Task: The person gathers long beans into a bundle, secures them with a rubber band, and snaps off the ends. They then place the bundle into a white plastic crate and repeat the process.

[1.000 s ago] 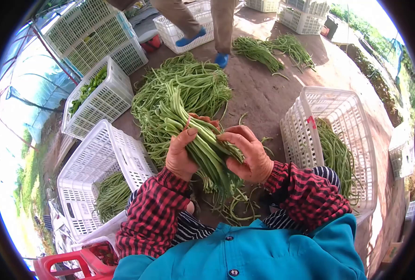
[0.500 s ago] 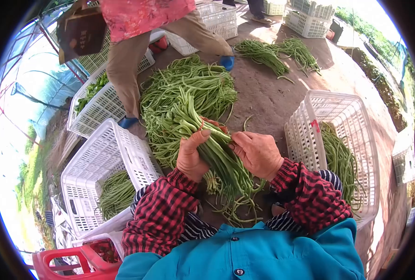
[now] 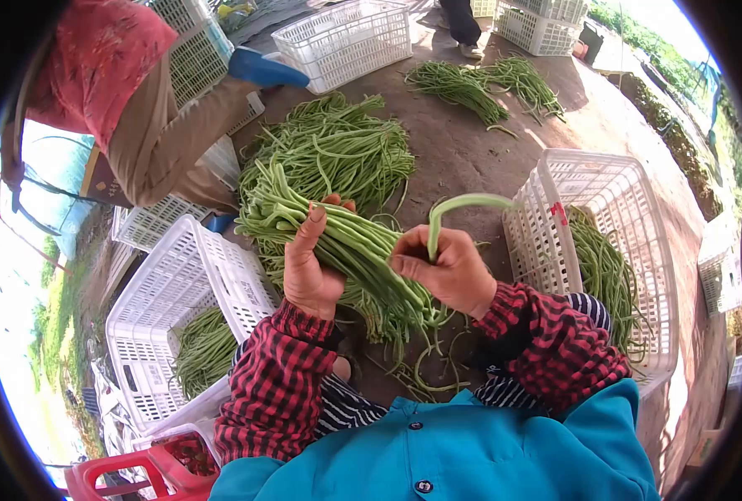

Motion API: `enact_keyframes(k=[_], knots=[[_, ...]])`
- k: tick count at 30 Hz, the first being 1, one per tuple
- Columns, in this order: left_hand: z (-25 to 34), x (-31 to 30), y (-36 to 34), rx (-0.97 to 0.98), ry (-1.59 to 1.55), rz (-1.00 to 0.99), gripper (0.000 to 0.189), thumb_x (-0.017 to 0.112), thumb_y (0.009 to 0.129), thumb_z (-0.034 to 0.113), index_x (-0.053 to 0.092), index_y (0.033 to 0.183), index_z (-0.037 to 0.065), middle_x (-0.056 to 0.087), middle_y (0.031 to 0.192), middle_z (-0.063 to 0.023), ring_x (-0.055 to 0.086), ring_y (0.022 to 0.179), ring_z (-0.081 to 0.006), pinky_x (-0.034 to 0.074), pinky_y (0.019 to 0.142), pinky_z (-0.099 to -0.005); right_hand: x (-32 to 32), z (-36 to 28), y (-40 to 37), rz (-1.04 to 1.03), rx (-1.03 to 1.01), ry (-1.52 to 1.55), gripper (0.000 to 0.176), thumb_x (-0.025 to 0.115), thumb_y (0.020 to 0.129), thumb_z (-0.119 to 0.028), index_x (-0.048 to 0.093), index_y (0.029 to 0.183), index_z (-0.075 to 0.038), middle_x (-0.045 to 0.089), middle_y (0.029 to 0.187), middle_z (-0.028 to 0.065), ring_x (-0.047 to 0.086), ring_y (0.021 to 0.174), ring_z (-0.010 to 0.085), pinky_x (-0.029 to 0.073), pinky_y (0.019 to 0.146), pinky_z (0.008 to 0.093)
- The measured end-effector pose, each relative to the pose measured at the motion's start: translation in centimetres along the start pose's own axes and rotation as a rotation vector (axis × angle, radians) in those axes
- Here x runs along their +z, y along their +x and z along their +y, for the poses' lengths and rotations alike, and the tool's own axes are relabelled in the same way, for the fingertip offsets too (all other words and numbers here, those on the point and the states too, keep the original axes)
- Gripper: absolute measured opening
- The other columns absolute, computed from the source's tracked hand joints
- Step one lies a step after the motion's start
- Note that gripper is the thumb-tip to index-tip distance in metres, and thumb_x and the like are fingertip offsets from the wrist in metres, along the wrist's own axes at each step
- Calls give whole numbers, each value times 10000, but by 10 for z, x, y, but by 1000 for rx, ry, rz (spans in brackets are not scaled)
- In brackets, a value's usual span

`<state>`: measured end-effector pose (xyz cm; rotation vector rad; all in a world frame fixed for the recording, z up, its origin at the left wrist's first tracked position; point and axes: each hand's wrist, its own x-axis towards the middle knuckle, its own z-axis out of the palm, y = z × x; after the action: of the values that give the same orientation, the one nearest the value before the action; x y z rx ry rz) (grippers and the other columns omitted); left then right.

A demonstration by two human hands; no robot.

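My left hand (image 3: 311, 271) is wrapped round a thick bundle of long green beans (image 3: 356, 242), thumb on top, in the middle of the view. Close by on the right, my right hand (image 3: 448, 265) pinches a single long bean (image 3: 463, 202), which curves up and over to the right. The far end of that bean is blurred. Beyond the bundle lies a big loose heap of long beans (image 3: 338, 150) on the ground. Scattered beans (image 3: 425, 371) lie below the hands, between my knees.
White plastic crates with beans stand on my left (image 3: 208, 267) and right (image 3: 555, 242). A person in a red top (image 3: 104, 58) strides past at upper left, one blue shoe raised. Two bean piles (image 3: 488, 88) lie farther back. A red stool (image 3: 141, 472) is at lower left.
My right hand has turned up and now has one bean drawn apart from the bundle. My left hand and the bundle have shifted left. The other person has stepped left.
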<state>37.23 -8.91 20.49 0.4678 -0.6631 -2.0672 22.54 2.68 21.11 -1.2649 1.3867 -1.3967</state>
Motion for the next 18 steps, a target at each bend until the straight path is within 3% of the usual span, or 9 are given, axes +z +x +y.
enact_keyframes(k=[1,2,5,7,10,13,15,16,18], knots=[[-3,4,-2,-8,-2,-5,301,682,764,164,544,1000,37,567,983,-71,544,985,-229,465,828,-389,8,8,1,11,-103,-202,234,711,741,-149,590,881,-6,548,669,56,562,625,149,453,584,287],[-6,7,-4,11,24,-16,313,682,763,164,539,1010,36,566,986,-73,542,990,-227,463,830,-387,11,14,2,63,-197,-199,331,742,682,-191,592,912,-6,582,749,111,602,738,247,468,669,336],[-14,5,-7,16,64,-31,338,683,759,141,511,1030,35,563,995,-78,543,990,-226,458,842,-380,7,21,0,115,-220,-433,358,736,676,-224,593,921,-5,606,829,142,594,773,299,466,687,348],[-20,6,-9,72,132,-68,345,683,757,118,491,1034,42,558,997,-83,548,983,-224,461,840,-382,5,19,-1,118,-257,-465,345,723,689,-233,597,916,-6,602,833,134,592,754,300,468,682,345],[-22,15,-15,78,171,-103,325,674,759,87,487,1023,54,552,990,-89,552,972,-220,459,836,-376,2,9,-2,-43,-117,-384,299,711,702,-217,595,881,-7,591,829,123,588,742,310,463,674,347],[-22,15,-15,89,182,-138,311,664,765,74,486,1020,61,552,981,-94,552,963,-224,451,842,-372,2,1,-3,-107,-87,-168,249,699,713,-197,590,837,-11,584,812,124,586,731,312,458,653,347],[-22,11,-14,119,309,-194,362,661,770,130,454,1061,74,542,982,-94,537,994,-258,435,896,-417,6,4,-4,-123,-213,-189,230,664,752,-186,568,872,-14,574,799,149,585,737,305,452,622,349],[-23,9,-13,121,314,-191,362,661,770,130,454,1061,74,542,982,-94,537,994,-258,435,896,-417,11,9,-3,-65,-240,-318,253,600,833,-230,544,901,7,552,714,141,567,613,258,433,550,319],[-25,7,-14,38,234,-213,340,656,780,140,466,1059,92,545,987,-86,533,992,-254,437,891,-419,11,9,-3,-48,-253,-369,234,588,838,-226,538,878,-1,544,700,155,558,611,309,426,533,336]])
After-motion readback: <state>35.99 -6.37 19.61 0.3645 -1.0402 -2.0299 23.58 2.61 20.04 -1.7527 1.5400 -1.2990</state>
